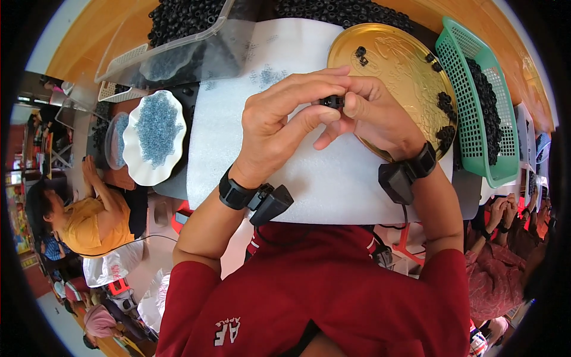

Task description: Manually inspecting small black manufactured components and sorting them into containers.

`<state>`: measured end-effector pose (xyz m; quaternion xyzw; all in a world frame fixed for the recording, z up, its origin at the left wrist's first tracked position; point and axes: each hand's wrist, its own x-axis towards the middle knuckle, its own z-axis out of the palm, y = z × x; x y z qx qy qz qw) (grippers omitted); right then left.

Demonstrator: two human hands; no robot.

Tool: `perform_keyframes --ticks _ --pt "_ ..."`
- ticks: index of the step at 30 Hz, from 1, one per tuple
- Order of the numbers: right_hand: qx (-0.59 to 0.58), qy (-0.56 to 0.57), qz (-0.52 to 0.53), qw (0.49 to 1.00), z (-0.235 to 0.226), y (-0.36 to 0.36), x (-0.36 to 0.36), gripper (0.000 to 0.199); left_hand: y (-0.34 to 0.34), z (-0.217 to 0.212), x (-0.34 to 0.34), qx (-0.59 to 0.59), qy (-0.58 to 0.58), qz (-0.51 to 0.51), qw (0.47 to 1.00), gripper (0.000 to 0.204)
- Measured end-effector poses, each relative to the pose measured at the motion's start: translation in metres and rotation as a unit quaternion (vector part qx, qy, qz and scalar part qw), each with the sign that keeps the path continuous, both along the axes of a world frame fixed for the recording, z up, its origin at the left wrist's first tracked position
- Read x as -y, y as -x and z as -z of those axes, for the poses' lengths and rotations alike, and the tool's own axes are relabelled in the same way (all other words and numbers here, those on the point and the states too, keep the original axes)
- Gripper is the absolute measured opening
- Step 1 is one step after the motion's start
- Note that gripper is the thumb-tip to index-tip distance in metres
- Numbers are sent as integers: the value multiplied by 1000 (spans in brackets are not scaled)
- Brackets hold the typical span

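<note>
Both forearms rise from the lower edge to meet just above the frame's centre, each wrist banded. The left hand (279,119) and right hand (375,116) touch, fingertips pinched together

Small-parts assembly workshop, hand work at shared tables. Beyond the fingers (333,89): heaps of black parts (184,18), a green basket (476,119) full of them to their right, white dish (154,137) of grey bits to their left. Other workers (89,214) sit close on both sides.
</note>
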<state>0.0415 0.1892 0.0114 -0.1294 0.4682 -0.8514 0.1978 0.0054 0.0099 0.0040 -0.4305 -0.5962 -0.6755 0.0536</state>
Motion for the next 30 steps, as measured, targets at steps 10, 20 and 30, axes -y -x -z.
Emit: perform_keyframes --ticks 10,20,30 --pt "-61 6 -12 998 2 1 -3 27 0 1 2 43 11 8 999 31" --pt "-160 -184 184 952 10 0 6 23 -9 7 -10 208 -13 22 978 51" --pt "-100 -223 256 935 13 0 16 21 -8 10 -12 328 67 3 942 42"
